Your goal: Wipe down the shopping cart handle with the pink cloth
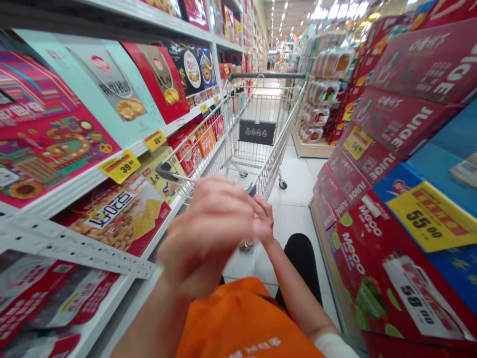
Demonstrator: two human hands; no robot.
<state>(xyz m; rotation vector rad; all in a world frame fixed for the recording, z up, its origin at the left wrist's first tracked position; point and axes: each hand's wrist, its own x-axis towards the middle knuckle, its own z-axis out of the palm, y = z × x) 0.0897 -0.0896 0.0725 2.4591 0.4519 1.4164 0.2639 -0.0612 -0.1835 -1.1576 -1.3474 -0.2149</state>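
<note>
Between the shelf (67,199) on your left and the stacked cartons (395,114) on your right, the cart (257,132) stands ahead of you, near your hands. Your left hand (214,223) is blurred in front of its near end, fingers curled; you cannot tell from this view whether they grasp anything. Your right hand (264,216) is at the right end of the dark handle (167,171), fingers bent, but how firmly they close is hidden.

Uneven pressure on the handle could swing the cart's left side into the shelf edge and catch the yellow price tags (121,166). Steering too far right could bring the wheel (282,184) against the low base (327,258) under the cartons. More tiled floor (294,214) shows to the cart's right than to its left, where the basket runs close beside the shelf.
</note>
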